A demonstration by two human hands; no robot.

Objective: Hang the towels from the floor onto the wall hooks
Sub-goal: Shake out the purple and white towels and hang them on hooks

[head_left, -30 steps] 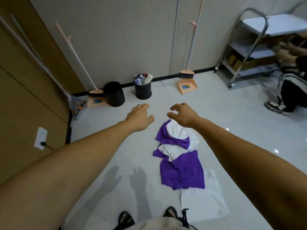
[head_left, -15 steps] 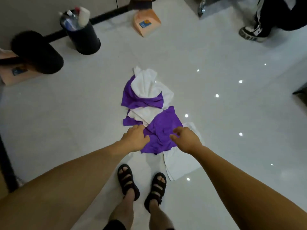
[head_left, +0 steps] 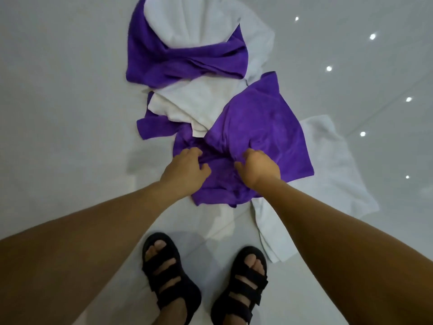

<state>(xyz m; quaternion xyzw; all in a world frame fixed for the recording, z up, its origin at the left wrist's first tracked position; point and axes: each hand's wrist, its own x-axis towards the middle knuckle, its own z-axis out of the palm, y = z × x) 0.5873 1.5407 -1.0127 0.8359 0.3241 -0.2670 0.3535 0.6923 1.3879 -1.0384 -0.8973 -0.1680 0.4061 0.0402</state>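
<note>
Purple towel gripped: left hand, right hand (white towel underneath).

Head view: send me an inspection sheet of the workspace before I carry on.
Surface: glossy pale floor with small light glints.
Job's things: near purple towel lies partly over the right white towel; middle white towel, far purple towel and far white towel lie crumpled beyond; wall hooks not in view.
Clutter: nothing seen.
Grips: left grip and right grip both on the near purple towel, fingers curled into bunched cloth.
Cables: nothing seen.
Surroundings: the person's feet in black sandals, just short of the pile.
</note>
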